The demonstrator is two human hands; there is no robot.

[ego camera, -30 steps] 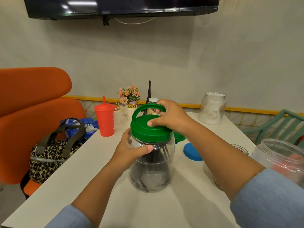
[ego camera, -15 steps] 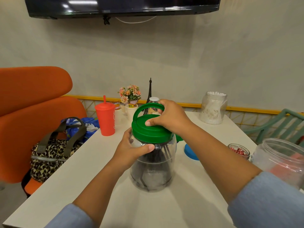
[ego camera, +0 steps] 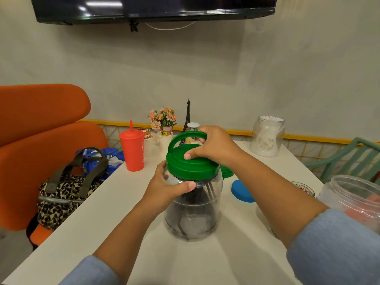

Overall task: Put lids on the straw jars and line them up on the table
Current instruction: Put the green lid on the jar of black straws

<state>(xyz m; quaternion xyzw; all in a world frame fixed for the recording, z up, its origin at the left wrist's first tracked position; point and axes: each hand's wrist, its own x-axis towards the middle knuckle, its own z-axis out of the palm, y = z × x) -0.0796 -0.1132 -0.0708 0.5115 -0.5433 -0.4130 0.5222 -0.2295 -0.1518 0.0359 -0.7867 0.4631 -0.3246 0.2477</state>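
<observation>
Clear jar [ego camera: 193, 210] of dark straws sits mid-table [ego camera: 236, 258], green lid [ego camera: 191, 165] on top. Right hand [ego camera: 213, 146] has fingers curled over the lid's edge; left hand [ego camera: 166, 186] wraps the jar's shoulder. 1 blue lid [ego camera: 241, 191] lies just beside.

Lighting here is pretty soft and even, indoor overhead stuff, a bit on the warm/dim side. You can see the ceiling lights as white streaks of glare on the dark wall screen [ego camera: 154, 7], so that's where it's coming from. Shadows on the white table [ego camera: 205, 260] are faint and fuzzy, pooling around the base of the clear jar [ego camera: 193, 210], which also picks up small highlights on its shoulder. Wide-angle lens, so the edges bend (the screen's bottom edge curves, and the orange chair [ego camera: 41, 128] bulges). The near sleeves and the jar at the right edge [ego camera: 353, 198] are soft and smeary; the middle is reasonably sharp.
</observation>
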